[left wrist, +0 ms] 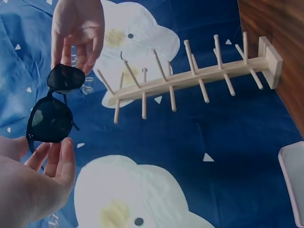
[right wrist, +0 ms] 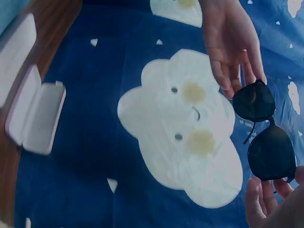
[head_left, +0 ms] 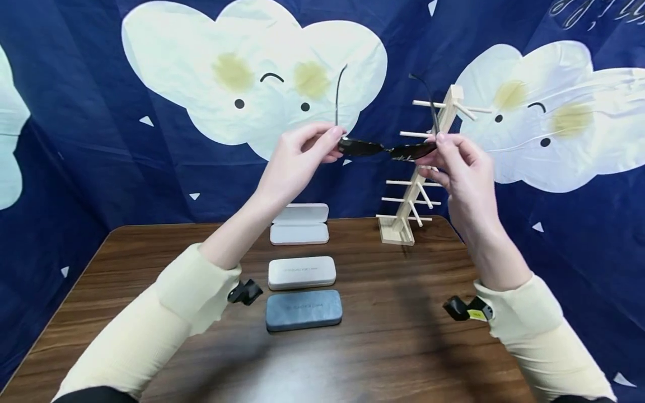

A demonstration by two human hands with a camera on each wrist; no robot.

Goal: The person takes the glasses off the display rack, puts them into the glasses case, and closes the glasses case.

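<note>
A pair of black sunglasses [head_left: 364, 148] is held up above the table, lenses toward me, with both temples unfolded and pointing away. My left hand [head_left: 304, 155] pinches the left end of the frame between thumb and fingers. At the other end, my right hand [head_left: 466, 176] pinches the frame near its hinge. Both wrist views show the dark lenses of the sunglasses [left wrist: 51, 119] [right wrist: 271, 152] between the two hands. Behind my right hand rises a wooden peg rack [head_left: 410, 193], partly hidden by that hand and the sunglasses.
On the wooden table [head_left: 373, 347] lie a blue glasses case [head_left: 304, 310] and a white closed case [head_left: 302, 272]. Farther back an open white case [head_left: 299, 234] has its lid raised. A dark blue cloth with cloud faces [head_left: 262, 73] hangs behind the table.
</note>
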